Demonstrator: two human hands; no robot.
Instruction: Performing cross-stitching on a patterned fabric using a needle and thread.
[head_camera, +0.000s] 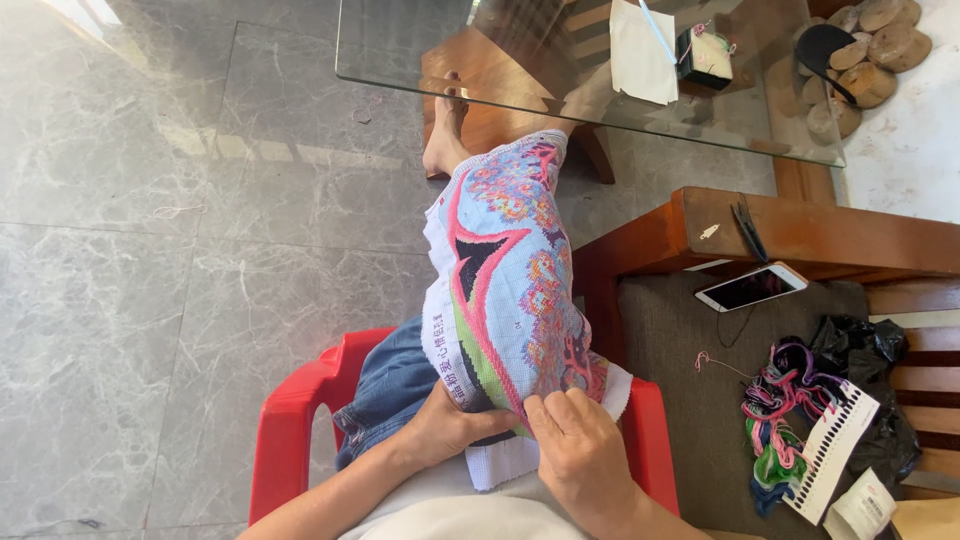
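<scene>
A cross-stitch cloth (505, 280) in light blue, pink, green and black lies draped over my lap and leg. My left hand (448, 425) grips its near edge from underneath on the left. My right hand (572, 440) rests on top of the cloth's near end, fingers pinched together against the fabric; whether a needle sits between them cannot be seen. I sit on a red plastic chair (290, 420) in blue jeans, one bare foot (447, 140) stretched out on the grey floor.
A glass table top (400, 50) spans the far side, with a white cloth (642, 52) on it. At right, a wooden bench holds scissors (748, 230), a phone (750, 287), tangled coloured threads (785, 420), a thread card (835, 450) and a black bag (870, 350).
</scene>
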